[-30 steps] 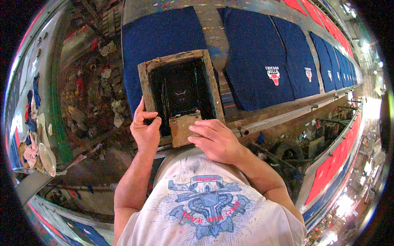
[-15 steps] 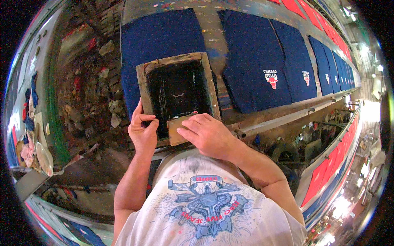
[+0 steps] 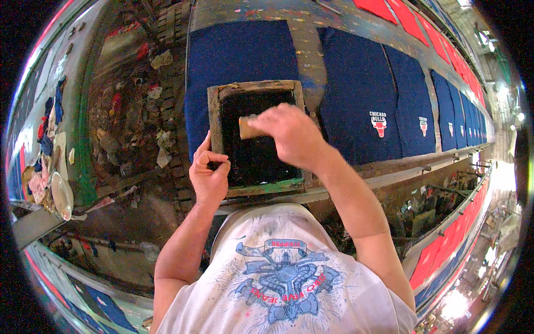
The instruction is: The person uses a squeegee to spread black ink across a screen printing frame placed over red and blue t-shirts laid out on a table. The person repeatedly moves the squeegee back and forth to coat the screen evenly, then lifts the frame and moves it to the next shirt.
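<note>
A wooden screen-printing frame point(image 3: 213, 119) with a black mesh lies on a dark blue fabric panel point(image 3: 239, 55) on a long table. My left hand point(image 3: 208, 173) grips the frame's left rail near its lower corner. My right hand point(image 3: 292, 136) is over the upper half of the mesh, closed on a pale wooden squeegee point(image 3: 249, 127) whose left end sticks out past my fingers. My forearms come up from the lower edge, above my white printed shirt.
More dark blue panels point(image 3: 361, 89) with small red and white prints lie in a row to the right, red panels point(image 3: 384, 8) beyond them. Left of the table is a littered floor point(image 3: 133, 111) with scraps, and a pile of rags point(image 3: 44, 167) at the far left.
My right hand has carried the squeegee from the frame's near edge up across the mesh to its upper half. My left hand stays on the left rail.
</note>
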`<state>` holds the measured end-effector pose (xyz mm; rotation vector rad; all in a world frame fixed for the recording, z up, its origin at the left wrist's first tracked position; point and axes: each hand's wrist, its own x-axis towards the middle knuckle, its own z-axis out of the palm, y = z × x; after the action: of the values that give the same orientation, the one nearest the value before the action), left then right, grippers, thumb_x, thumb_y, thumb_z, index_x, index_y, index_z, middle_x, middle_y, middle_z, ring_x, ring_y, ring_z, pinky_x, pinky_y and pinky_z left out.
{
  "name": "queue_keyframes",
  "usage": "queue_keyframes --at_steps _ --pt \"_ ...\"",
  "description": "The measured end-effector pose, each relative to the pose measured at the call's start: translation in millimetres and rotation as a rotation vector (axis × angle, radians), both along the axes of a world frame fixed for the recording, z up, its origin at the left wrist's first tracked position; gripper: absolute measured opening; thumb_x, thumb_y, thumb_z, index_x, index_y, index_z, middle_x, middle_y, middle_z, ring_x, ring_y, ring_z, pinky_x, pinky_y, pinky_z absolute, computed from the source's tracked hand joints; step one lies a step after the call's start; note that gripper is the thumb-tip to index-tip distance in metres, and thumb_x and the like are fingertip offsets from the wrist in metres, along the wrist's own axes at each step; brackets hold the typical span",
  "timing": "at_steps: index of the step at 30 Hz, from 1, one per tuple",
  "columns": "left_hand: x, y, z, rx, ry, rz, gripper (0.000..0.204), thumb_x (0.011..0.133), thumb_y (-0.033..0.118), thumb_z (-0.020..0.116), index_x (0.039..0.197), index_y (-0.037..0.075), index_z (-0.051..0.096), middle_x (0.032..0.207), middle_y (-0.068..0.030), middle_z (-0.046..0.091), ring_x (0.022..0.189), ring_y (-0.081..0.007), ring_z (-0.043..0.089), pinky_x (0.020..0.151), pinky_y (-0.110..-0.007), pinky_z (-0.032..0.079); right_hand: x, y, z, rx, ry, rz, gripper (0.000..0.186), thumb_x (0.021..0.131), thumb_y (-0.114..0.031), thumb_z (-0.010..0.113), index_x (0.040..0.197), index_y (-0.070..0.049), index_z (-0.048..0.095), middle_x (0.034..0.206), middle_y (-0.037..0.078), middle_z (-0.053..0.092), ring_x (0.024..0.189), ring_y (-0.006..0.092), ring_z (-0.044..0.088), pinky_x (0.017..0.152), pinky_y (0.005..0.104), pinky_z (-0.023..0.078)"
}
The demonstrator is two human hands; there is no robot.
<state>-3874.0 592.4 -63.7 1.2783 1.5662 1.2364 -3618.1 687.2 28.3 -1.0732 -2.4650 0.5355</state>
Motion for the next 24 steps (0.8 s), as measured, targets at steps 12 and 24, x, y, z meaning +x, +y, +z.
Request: queue_keyframes --at_steps 12,24 --pt "1.5 1.1 -5.5 0.079 0.052 0.000 0.017 0.080 -0.010 0.076 0.087 0.005 0.073 0.161 -0.0290 0.064 0.151 -0.0346 0.062 0.124 -0.044 0.044 12.0 -19.8 19.5 -0.153 -0.065 0.125 0.039 0.087 -0.002 0.066 0.122 -0.013 0.082 0.108 0.013 0.077 0.107 0.0378 0.072 0.098 0.0489 0.058" --pt "1.6 0.2 -4.8 0.088 0.077 -0.009 0.014 0.081 -0.007 0.075 0.089 0.004 0.075 0.161 -0.0291 0.063 0.151 -0.0363 0.061 0.125 -0.044 0.044 -6.5 -53.7 5.8 0.066 -0.122 -0.010 0.052 0.085 0.000 0.071 0.134 -0.014 0.080 0.122 0.013 0.077 0.113 0.0369 0.072 0.103 0.0507 0.057"
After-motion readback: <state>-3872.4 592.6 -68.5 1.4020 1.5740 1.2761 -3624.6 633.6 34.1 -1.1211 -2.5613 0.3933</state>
